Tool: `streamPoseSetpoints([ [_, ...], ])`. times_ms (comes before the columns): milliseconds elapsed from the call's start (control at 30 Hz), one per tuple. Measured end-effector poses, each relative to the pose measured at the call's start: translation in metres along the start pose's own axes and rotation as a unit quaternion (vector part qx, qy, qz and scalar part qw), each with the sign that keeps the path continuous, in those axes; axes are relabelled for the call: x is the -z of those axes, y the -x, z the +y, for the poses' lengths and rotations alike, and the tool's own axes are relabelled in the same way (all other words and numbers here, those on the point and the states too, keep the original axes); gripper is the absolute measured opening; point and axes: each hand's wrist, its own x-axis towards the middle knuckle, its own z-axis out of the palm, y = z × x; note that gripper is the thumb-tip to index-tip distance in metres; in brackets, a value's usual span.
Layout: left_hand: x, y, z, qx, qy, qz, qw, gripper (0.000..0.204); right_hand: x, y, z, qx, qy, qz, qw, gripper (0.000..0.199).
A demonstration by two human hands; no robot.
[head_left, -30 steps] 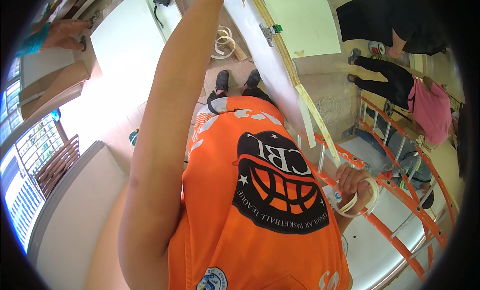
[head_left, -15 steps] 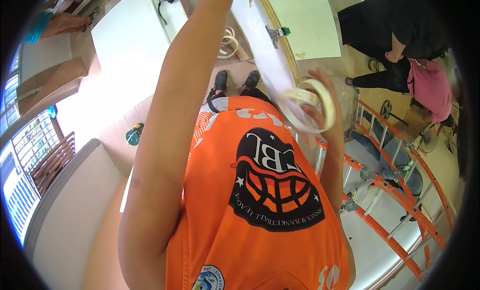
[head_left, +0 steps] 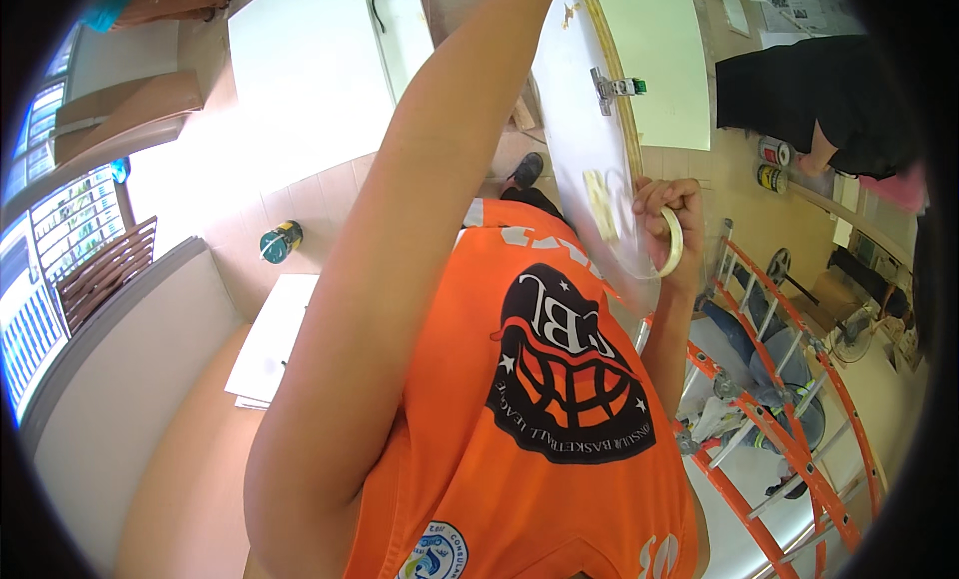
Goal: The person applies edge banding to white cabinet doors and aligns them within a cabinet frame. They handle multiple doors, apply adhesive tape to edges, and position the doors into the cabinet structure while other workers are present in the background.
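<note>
My right hand point(head_left: 673, 219) is closed around a coil of thin, cream-coloured strip point(head_left: 675, 247), whose loop sticks out below the fingers. Part of the coil looks blurred and see-through over the panel beside it. My left arm reaches far up across the view, and its hand lies beyond the top edge. Between the arm and the right hand stands a long white panel point(head_left: 571, 104) with a yellowish-brown edge. A metal clip point(head_left: 613, 89) with a green part grips that edge. Pale scraps or a strip point(head_left: 601, 204) show against the panel near my right hand.
An orange ladder point(head_left: 744, 404) stands at the right, with a person in jeans point(head_left: 764, 354) behind it. A co-worker in black point(head_left: 814, 84) bends near two tins point(head_left: 771, 164). At the left are a green can point(head_left: 281, 242), white boards point(head_left: 270, 344) and a large white sheet point(head_left: 310, 74).
My right hand has closed more tightly around the coil, which earlier hung as wider loops about spread fingers. The view has shifted, and the left hand stays out of sight.
</note>
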Motion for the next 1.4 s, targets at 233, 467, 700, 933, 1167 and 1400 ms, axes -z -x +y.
streamPoseSetpoints([
  [233, -0.013, -0.005, -0.015, -0.025, -0.015, 0.01, 1.0, 0.078, 0.008, -0.007, -0.014, -0.018, 0.155, -0.064, 0.986, 0.026],
  [467, -0.033, -0.023, -0.031, -0.114, -0.116, 0.014, 0.987, 0.076, 0.004, 0.002, 0.018, -0.051, -0.071, 0.093, 0.992, 0.041],
  [700, -0.041, -0.035, -0.035, -0.103, -0.152, 0.026, 0.983, 0.076, -0.01, 0.036, 0.003, -0.032, -0.139, 0.18, 0.973, 0.042],
  [933, -0.018, -0.021, -0.029, -0.101, -0.177, 0.029, 0.979, 0.077, -0.006, 0.063, 0.001, -0.035, -0.132, 0.189, 0.973, 0.044],
  [1167, -0.025, -0.039, -0.045, -0.139, -0.247, 0.045, 0.958, 0.08, -0.002, 0.115, -0.045, -0.079, -0.147, 0.179, 0.97, 0.044],
  [1400, -0.021, -0.047, -0.048, -0.12, -0.19, 0.054, 0.973, 0.071, -0.006, 0.179, -0.077, -0.105, -0.056, 0.246, 0.962, 0.045],
])
